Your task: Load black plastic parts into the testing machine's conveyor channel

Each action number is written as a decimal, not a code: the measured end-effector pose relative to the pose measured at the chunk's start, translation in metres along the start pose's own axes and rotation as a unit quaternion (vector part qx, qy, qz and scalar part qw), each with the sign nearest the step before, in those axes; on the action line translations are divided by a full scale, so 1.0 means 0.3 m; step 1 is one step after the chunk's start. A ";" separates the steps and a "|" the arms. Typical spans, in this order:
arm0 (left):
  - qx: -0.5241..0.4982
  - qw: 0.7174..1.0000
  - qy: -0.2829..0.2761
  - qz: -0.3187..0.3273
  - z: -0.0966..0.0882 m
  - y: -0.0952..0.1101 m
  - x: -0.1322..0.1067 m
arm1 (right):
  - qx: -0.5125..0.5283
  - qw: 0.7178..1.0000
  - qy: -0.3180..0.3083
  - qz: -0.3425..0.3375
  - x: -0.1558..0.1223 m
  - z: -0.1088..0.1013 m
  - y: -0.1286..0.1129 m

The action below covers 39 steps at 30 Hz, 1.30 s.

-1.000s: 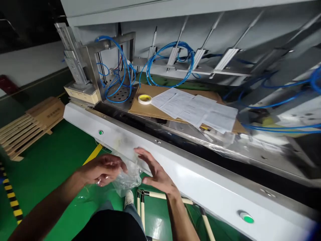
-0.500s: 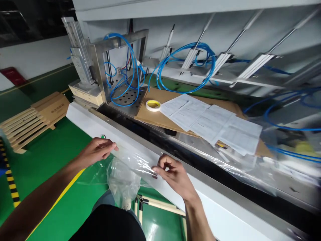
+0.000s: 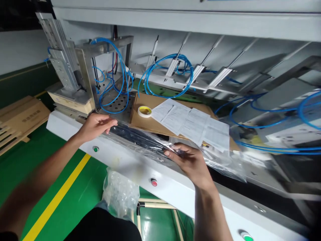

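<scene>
A clear plastic bag [image 3: 140,139] is stretched between my two hands, over the dark gap along the machine's front. My left hand [image 3: 96,127] pinches its left end, thumb and fingers closed. On the other side my right hand [image 3: 189,162] is closed on the bag's right part, fingers curled and partly hidden. Beyond the bag lies a cardboard sheet [image 3: 160,125] bearing printed papers [image 3: 190,120] and a roll of tape [image 3: 144,111]. Another crumpled clear bag [image 3: 120,190] hangs below the machine edge, close to my lap.
The white machine edge carries a green button [image 3: 95,149] and a red button [image 3: 153,182]. Coiled blue air hoses [image 3: 169,75] and slanted air cylinders [image 3: 198,73] stand behind the cardboard. A metal fixture [image 3: 60,63] rises at left; a pallet with cardboard [image 3: 27,113] is on the floor.
Both hands have lifted the clear bag up and away from me, from in front of the white edge to over the dark gap. The camera view has shifted right.
</scene>
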<state>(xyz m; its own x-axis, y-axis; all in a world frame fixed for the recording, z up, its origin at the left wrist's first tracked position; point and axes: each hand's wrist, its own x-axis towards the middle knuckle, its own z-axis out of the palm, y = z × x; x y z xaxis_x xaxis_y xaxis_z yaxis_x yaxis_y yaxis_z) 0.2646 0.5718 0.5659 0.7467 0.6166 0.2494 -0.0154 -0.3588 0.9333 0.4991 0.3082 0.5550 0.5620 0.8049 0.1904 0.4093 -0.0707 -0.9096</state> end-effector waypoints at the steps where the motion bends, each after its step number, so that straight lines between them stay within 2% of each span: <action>1: -0.022 0.999 -0.017 -0.025 -0.005 -0.010 -0.003 | 0.009 1.000 -0.021 0.012 -0.005 -0.001 -0.007; 3: -0.062 0.994 -0.039 -0.077 -0.016 -0.032 -0.003 | 0.036 0.996 -0.063 0.042 -0.011 -0.001 -0.017; 5: -0.092 0.988 -0.048 -0.116 -0.025 -0.060 0.006 | 0.066 0.992 -0.077 0.075 -0.008 0.005 -0.013; 10: -0.128 0.975 -0.035 -0.178 -0.017 -0.170 0.055 | 0.090 0.983 -0.002 0.158 0.033 0.053 0.083; 14: -0.116 0.971 -0.038 -0.205 0.013 -0.289 0.088 | 0.099 0.968 0.018 0.229 0.061 0.103 0.196; 21: -0.101 0.966 -0.073 -0.225 0.045 -0.431 0.115 | 0.142 0.957 0.014 0.252 0.059 0.159 0.294; 24: -0.080 0.968 -0.077 -0.227 0.051 -0.480 0.132 | 0.111 0.961 0.039 0.249 0.066 0.169 0.340; 27: -0.035 0.973 -0.065 -0.221 0.058 -0.534 0.157 | -0.019 0.966 0.114 0.233 0.065 0.190 0.399; 29: 0.007 0.977 -0.052 -0.208 0.063 -0.569 0.176 | -0.143 0.951 0.193 0.193 0.046 0.224 0.426; 31: 0.056 0.979 -0.040 -0.191 0.068 -0.599 0.195 | -0.269 0.921 0.261 0.107 0.011 0.280 0.434; 32: 0.082 0.979 -0.034 -0.181 0.071 -0.611 0.205 | -0.329 0.905 0.267 0.048 -0.010 0.315 0.432; 34: 0.138 0.977 -0.017 -0.161 0.076 -0.625 0.221 | -0.412 0.886 0.205 -0.066 -0.049 0.386 0.424; 36: 0.188 0.973 0.007 -0.136 0.079 -0.628 0.225 | -0.459 0.872 0.096 -0.141 -0.075 0.447 0.421; 37: 0.208 0.970 0.022 -0.120 0.079 -0.625 0.217 | -0.478 0.863 0.054 -0.154 -0.082 0.469 0.426; 39: 0.237 0.966 0.050 -0.090 0.075 -0.616 0.175 | -0.509 0.848 0.017 -0.145 -0.089 0.497 0.445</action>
<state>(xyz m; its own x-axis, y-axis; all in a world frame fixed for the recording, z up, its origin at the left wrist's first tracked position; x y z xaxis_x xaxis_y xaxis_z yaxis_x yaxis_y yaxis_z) 0.3217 0.6546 0.4008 0.6406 0.7550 0.1402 0.4324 -0.5055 0.7466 0.4315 0.3651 0.3735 0.3443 0.8593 0.3783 0.9331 -0.3578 -0.0365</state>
